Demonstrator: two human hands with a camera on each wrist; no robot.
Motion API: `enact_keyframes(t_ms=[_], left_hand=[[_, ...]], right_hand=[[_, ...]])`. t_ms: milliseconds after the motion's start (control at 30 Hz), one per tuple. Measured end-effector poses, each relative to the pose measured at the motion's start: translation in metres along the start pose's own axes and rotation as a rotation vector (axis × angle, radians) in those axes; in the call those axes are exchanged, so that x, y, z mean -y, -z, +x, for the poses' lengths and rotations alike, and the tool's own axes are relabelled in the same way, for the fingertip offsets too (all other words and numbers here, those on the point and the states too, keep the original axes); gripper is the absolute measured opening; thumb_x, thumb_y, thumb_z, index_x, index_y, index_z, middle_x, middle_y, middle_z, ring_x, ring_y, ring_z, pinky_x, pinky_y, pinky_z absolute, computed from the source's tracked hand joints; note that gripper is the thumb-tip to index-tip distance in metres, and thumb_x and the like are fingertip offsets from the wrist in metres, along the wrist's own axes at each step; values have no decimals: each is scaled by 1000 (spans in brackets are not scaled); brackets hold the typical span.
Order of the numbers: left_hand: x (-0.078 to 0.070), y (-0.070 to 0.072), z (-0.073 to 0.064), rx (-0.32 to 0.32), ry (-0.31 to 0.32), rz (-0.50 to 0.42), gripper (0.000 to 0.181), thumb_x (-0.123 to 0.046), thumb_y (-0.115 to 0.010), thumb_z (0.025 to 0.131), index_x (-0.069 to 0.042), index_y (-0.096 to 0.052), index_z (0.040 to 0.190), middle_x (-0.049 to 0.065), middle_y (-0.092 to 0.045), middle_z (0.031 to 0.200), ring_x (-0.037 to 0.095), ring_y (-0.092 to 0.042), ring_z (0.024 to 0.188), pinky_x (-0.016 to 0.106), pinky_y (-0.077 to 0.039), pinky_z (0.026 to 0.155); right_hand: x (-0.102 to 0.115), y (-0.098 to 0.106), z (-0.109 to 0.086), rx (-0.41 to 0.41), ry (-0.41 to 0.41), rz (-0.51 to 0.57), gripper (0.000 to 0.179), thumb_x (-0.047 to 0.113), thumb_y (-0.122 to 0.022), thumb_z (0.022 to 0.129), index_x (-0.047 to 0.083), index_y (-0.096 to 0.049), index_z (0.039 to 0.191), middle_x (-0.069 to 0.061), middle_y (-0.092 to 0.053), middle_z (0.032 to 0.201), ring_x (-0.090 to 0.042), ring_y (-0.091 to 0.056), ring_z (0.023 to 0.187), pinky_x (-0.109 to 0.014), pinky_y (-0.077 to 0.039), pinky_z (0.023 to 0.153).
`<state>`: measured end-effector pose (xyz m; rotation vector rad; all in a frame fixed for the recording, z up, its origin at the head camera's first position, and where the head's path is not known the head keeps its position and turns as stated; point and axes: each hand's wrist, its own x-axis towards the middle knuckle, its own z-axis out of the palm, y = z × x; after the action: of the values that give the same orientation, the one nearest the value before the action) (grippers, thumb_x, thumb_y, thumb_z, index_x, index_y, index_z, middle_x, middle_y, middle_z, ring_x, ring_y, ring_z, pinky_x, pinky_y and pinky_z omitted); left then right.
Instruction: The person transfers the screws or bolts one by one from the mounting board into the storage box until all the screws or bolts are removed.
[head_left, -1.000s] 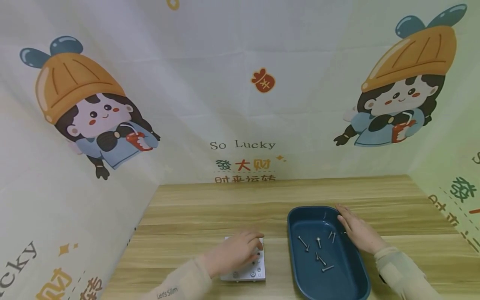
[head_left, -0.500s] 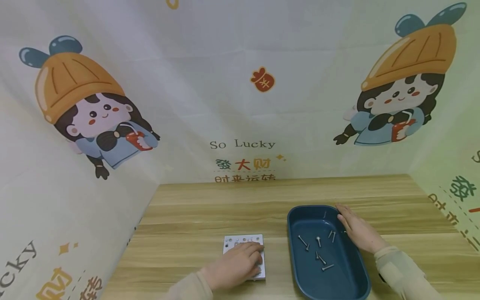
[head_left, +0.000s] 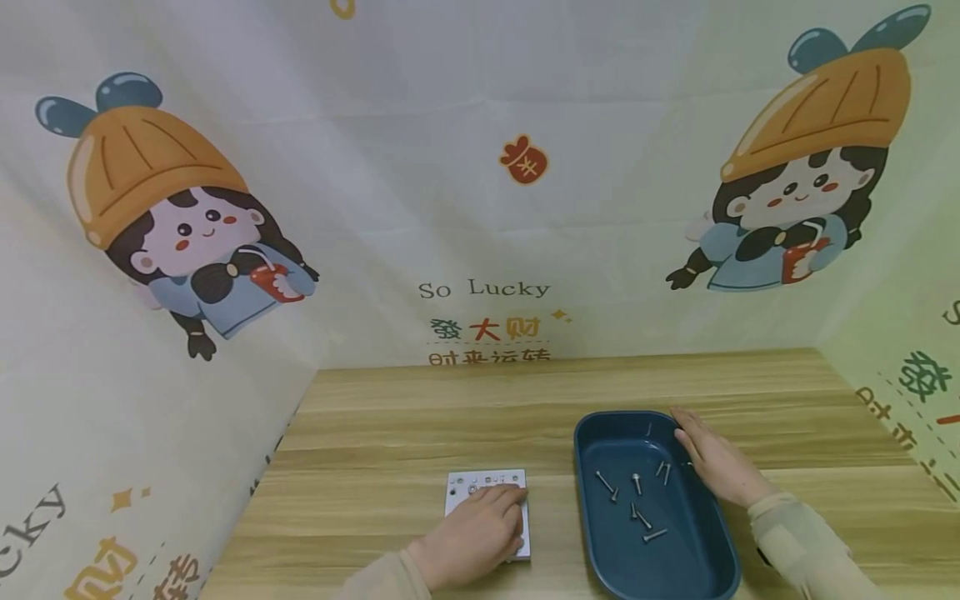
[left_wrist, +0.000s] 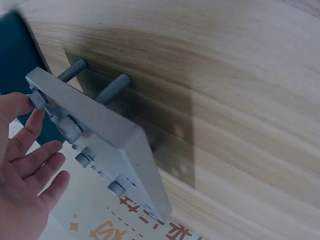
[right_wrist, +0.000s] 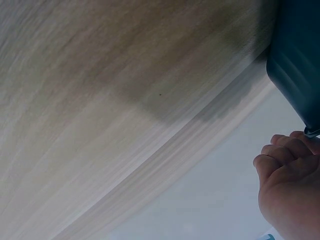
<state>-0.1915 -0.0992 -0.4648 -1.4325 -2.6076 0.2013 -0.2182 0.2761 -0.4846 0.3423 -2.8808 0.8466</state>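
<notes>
My left hand (head_left: pixel 474 533) is over a light metal plate (head_left: pixel 487 477) with holes and bolt heads. In the left wrist view, its thumb and index finger pinch a bolt (left_wrist: pixel 37 100) at the plate's edge, and the other fingers are spread. Threaded shanks (left_wrist: pixel 113 89) stick out beneath the plate (left_wrist: pixel 100 110), above the wood. My right hand (head_left: pixel 723 467) holds the right rim of a dark blue tray (head_left: pixel 582 500), thumb over the edge and fingers along the outside. Part of that grip is hidden. Several loose bolts (head_left: pixel 637 483) lie in the tray.
A wood-grain table (head_left: pixel 375 433) bears the plate at centre and the tray to its right. A printed cloth (head_left: pixel 480 208) stands as a wall behind it and at both sides.
My left hand has come down and slightly towards me over the plate, uncovering its far edge. The right hand and the tray have stayed in place.
</notes>
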Motion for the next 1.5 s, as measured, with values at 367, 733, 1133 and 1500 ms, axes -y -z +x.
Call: enact_keyframes(t_ms=[367,733,1133,1500], left_hand=[[-5,4,2,-44,-37,152,36,-35,-65,94,-4,-69,111,10,-63,129,22,-60,120,31,-51,102],[-3,5,4,-50,-58,171,32,-30,-62,96,-3,-67,111,11,-63,130,22,-60,121,30,-51,102],[8,28,15,-92,-87,177,22,-29,-62,97,-9,-65,103,13,-62,131,23,-60,122,31,-52,102],[27,72,42,-46,-145,84,13,-26,-63,97,-14,-64,101,15,-59,135,26,-55,129,32,-47,109]], right_hand=[[0,0,-1,-6,10,-9,47,17,-38,108,-14,-36,143,-38,-35,147,-56,-33,136,-67,-31,109],[-1,-1,0,-4,8,-3,48,17,-38,108,-14,-36,144,-39,-35,147,-56,-32,136,-68,-30,110],[2,2,0,7,1,5,49,18,-37,108,-14,-35,144,-39,-34,148,-57,-32,136,-68,-30,110],[0,1,0,14,-2,3,48,18,-38,108,-14,-36,144,-38,-34,148,-57,-32,136,-68,-31,109]])
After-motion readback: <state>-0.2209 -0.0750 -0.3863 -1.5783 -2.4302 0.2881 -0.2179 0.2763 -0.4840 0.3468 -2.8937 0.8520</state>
